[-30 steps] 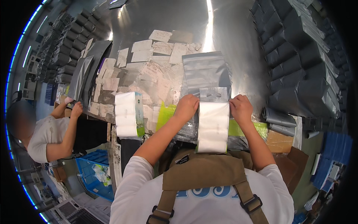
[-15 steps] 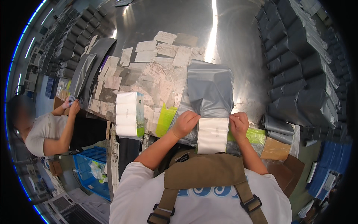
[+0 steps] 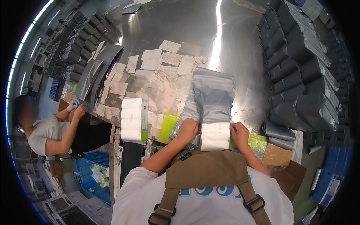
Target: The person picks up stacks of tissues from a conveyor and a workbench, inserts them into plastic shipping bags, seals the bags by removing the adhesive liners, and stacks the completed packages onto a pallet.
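A white pack of paper rolls sits at the near edge of the metal table, half inside the mouth of a grey plastic mailing bag that lies flat beyond it. My left hand grips the bag's opening on the pack's left side. My right hand holds the opening on the pack's right side. A second white pack with a green side stands to the left.
Stacks of filled grey bags line the right side and far left. Paper labels cover the table's middle. Another person works at the left. A blue crate sits on the floor below.
The white pack has come nearer to me and lower, and the grey bag has dropped from held up to lying flat on the table, with both hands staying at its mouth.
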`<control>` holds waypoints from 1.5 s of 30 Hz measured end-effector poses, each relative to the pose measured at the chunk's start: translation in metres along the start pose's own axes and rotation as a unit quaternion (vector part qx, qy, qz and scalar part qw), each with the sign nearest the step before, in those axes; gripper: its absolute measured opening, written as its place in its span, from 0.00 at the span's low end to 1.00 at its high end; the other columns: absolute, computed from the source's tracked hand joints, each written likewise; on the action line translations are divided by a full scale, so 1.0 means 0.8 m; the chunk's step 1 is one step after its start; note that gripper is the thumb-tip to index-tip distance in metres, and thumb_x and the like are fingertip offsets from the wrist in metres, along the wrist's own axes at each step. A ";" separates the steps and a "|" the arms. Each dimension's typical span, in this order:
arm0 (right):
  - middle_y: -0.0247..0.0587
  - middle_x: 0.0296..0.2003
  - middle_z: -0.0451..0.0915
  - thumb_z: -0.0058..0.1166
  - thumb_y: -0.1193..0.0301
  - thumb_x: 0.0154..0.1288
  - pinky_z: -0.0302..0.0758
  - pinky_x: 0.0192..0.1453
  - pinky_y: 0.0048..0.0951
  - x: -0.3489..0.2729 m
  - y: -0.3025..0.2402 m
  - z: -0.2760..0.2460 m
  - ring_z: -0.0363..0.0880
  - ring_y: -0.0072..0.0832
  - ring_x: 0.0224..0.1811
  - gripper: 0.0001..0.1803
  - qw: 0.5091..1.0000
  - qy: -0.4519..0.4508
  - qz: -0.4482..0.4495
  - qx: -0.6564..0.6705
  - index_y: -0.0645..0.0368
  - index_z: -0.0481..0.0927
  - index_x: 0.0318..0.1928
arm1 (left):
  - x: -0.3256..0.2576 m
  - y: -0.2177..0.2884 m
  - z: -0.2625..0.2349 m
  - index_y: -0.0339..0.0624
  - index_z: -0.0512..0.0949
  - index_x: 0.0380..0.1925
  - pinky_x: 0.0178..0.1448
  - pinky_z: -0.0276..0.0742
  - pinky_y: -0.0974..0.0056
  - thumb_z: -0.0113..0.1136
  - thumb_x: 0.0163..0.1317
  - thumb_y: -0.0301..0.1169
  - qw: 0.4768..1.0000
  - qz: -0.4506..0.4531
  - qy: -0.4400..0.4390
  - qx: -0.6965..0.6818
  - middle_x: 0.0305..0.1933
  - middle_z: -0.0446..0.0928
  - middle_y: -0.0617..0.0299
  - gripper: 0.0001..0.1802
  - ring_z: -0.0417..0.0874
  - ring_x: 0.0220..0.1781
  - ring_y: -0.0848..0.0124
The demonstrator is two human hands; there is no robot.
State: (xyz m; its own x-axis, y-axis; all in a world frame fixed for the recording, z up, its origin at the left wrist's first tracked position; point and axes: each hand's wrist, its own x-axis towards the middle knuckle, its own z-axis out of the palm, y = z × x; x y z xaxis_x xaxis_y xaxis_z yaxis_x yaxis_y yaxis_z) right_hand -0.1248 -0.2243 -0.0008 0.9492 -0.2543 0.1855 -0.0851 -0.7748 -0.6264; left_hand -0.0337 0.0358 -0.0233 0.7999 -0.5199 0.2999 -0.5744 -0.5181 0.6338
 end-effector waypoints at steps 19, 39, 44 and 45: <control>0.35 0.25 0.83 0.64 0.71 0.61 0.73 0.31 0.27 0.010 0.048 -0.024 0.77 0.21 0.25 0.08 0.950 -0.078 0.212 0.214 0.64 0.84 0.34 | 0.021 0.010 -0.034 0.35 0.80 0.36 0.38 0.75 0.66 0.65 0.58 0.30 0.955 -0.230 -0.048 -0.182 0.30 0.79 0.56 0.10 0.80 0.33 0.70; 0.31 0.31 0.74 0.62 0.73 0.46 0.74 0.34 0.32 -0.009 -0.118 0.064 0.76 0.31 0.34 0.07 0.956 -0.030 -0.288 -0.039 0.51 0.82 0.30 | -0.010 0.022 -0.006 0.36 0.80 0.33 0.32 0.84 0.66 0.60 0.64 0.30 0.757 -0.506 -0.033 -0.412 0.26 0.77 0.64 0.08 0.79 0.26 0.75; 0.34 0.33 0.76 0.60 0.76 0.49 0.75 0.36 0.32 -0.035 -0.116 0.012 0.77 0.34 0.36 0.08 0.931 -0.064 -0.357 0.041 0.54 0.78 0.31 | -0.011 0.009 -0.002 0.35 0.80 0.33 0.31 0.83 0.67 0.59 0.63 0.30 0.751 -0.513 0.042 -0.414 0.27 0.77 0.64 0.08 0.79 0.26 0.75; 0.36 0.35 0.77 0.61 0.78 0.52 0.75 0.37 0.31 -0.052 -0.112 -0.018 0.78 0.36 0.37 0.07 0.955 -0.065 -0.278 0.080 0.56 0.78 0.32 | -0.012 0.005 -0.006 0.35 0.80 0.33 0.31 0.83 0.67 0.59 0.63 0.31 0.761 -0.508 0.021 -0.404 0.27 0.77 0.64 0.09 0.79 0.26 0.75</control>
State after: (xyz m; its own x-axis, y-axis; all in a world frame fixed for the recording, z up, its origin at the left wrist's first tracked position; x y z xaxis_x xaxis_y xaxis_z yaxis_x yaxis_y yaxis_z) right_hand -0.1610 -0.1528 0.0588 0.8643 0.2526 0.4349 0.4809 -0.6681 -0.5678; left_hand -0.0431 0.0416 -0.0203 0.7747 -0.0986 -0.6246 0.6239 -0.0423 0.7804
